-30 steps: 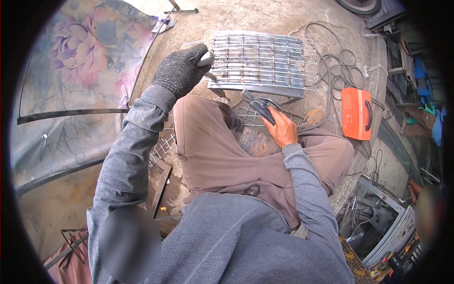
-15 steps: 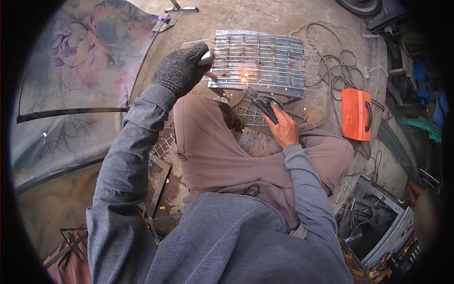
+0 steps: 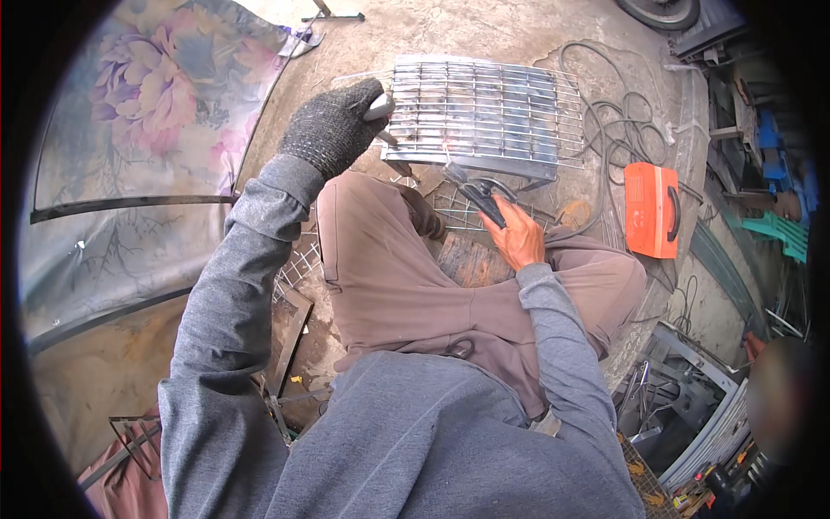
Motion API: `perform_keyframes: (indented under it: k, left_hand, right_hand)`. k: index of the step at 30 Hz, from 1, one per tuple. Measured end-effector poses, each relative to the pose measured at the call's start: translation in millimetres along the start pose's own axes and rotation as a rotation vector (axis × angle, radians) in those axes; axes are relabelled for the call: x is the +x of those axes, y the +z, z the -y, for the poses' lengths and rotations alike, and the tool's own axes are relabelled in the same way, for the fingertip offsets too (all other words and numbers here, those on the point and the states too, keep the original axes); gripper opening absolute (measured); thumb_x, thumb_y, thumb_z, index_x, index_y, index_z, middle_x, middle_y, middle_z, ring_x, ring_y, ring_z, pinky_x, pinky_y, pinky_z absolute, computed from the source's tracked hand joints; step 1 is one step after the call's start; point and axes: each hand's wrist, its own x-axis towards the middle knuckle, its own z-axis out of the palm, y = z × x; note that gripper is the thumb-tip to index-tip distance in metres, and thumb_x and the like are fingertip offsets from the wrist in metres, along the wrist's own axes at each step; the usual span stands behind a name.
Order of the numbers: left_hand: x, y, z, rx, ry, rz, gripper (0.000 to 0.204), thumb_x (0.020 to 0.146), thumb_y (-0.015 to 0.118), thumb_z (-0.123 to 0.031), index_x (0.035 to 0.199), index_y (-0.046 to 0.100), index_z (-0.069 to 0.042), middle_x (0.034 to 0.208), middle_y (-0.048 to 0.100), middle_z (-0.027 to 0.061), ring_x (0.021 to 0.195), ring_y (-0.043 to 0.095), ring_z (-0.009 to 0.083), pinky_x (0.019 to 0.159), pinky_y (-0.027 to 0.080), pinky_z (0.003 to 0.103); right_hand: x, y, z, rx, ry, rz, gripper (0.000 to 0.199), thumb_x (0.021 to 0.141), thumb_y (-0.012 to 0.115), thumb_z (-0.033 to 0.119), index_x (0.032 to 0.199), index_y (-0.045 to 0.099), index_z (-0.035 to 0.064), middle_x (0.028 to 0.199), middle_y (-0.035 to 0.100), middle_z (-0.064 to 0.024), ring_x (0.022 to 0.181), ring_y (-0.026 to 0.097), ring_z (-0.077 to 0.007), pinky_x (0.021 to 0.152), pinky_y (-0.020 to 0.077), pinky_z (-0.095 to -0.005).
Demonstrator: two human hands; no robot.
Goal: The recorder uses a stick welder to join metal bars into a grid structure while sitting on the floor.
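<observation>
My left hand (image 3: 333, 125), in a dark knitted glove, is closed around a grey, round-ended object (image 3: 379, 107) beside the left edge of a wire mesh panel (image 3: 484, 104). Most of that object is hidden by the glove. Bare, my right hand (image 3: 517, 235) grips a black welding electrode holder (image 3: 475, 192). The holder's jaws point up and left toward the near edge of the mesh, with a thin rod at their tip. Under the mesh is a low metal stand (image 3: 471, 163) with a flat top.
An orange case with a black handle (image 3: 652, 210) stands at the right, near coiled cables (image 3: 622, 130). A flowered sheet (image 3: 147, 95) hangs at the left. Between my legs is a wooden block (image 3: 474, 261). Metal parts (image 3: 683, 389) crowd the lower right; a wheel (image 3: 661, 10) is at the far right.
The bright orange glow and sparks at the rod's tip have gone out, and the view is brighter. The electrode holder has shifted very slightly; both hands stay almost in place.
</observation>
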Motion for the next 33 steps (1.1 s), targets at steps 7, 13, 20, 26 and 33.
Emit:
perform_keyframes:
  k: [7,13,20,26,33]
  left_hand:
    - [1,-1,-1,-0.005,0.014,0.006,0.026,0.096,0.067,-0.035,0.103,0.057,-0.012,0.091,0.069,0.0168,0.085,0.069,0.0416,0.071,0.053,0.051]
    - [1,-1,0,0.009,-0.007,0.008,0.026,0.096,0.067,-0.035,0.102,0.057,-0.012,0.091,0.068,0.0168,0.085,0.069,0.0415,0.071,0.053,0.050]
    - [-1,3,4,-0.021,0.017,-0.026,0.022,0.097,0.065,-0.032,0.103,0.058,-0.012,0.093,0.069,0.0169,0.086,0.069,0.0415,0.072,0.053,0.050]
    - [-1,-6,-3,0.012,-0.030,0.037,0.023,0.096,0.067,-0.032,0.104,0.060,-0.012,0.095,0.070,0.0165,0.087,0.069,0.0405,0.072,0.054,0.048]
    - [0,-1,2,-0.031,0.012,0.011,0.024,0.096,0.067,-0.033,0.102,0.058,-0.012,0.093,0.069,0.0164,0.086,0.069,0.0408,0.072,0.053,0.049]
  right_hand:
    - [0,0,-2,-0.012,0.000,0.030,0.043,0.090,0.076,0.034,0.125,0.068,0.0095,0.106,0.073,-0.0155,0.091,0.072,-0.0373,0.077,0.0587,-0.0433]
    - [0,1,-1,-0.013,0.021,0.049,0.043,0.090,0.077,0.034,0.125,0.068,0.0098,0.106,0.073,-0.0161,0.091,0.072,-0.0376,0.077,0.0589,-0.0433]
    - [1,3,-3,-0.041,-0.025,0.019,0.042,0.089,0.077,0.032,0.125,0.068,0.0107,0.107,0.073,-0.0135,0.088,0.072,-0.0359,0.075,0.0590,-0.0429]
    - [2,1,3,0.020,0.004,0.022,0.045,0.089,0.077,0.032,0.126,0.068,0.0089,0.110,0.073,-0.0150,0.094,0.071,-0.0371,0.079,0.0584,-0.0429]
    - [3,-4,6,-0.007,0.031,0.033,0.045,0.090,0.077,0.033,0.127,0.068,0.0090,0.109,0.073,-0.0149,0.093,0.071,-0.0383,0.078,0.0580,-0.0438]
